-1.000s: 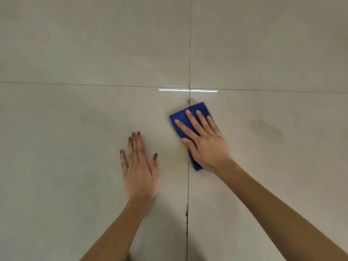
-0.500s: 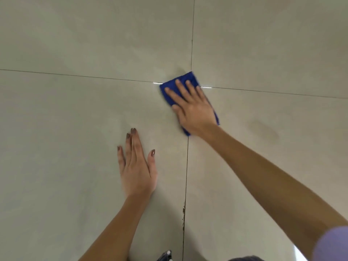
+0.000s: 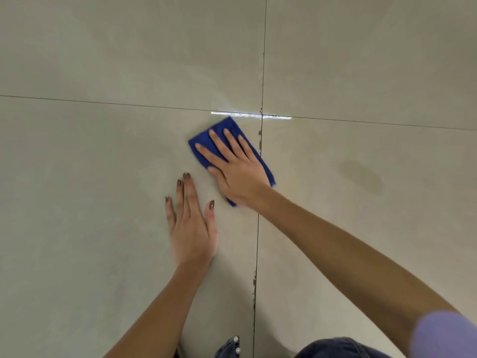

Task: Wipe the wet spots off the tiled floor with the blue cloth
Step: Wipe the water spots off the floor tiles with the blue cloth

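Blue cloth (image 3: 224,126): flat on tiled floor (image 3: 90,156), frame centre, right edge across grout line (image 3: 257,241). Pressed under right-hand grip (image 3: 240,174), fingers straight, spread. Left-hand grip (image 3: 191,226) flat on floor, lower left, fingers straight.

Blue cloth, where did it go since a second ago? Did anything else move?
The right hand, flat on the blue cloth, pushed it up to the grout crossing, then slid it back and leftward, mostly onto the near left tile. Nothing was grabbed or let go. The left hand stayed flat on the floor; the dark spot to the right remains.
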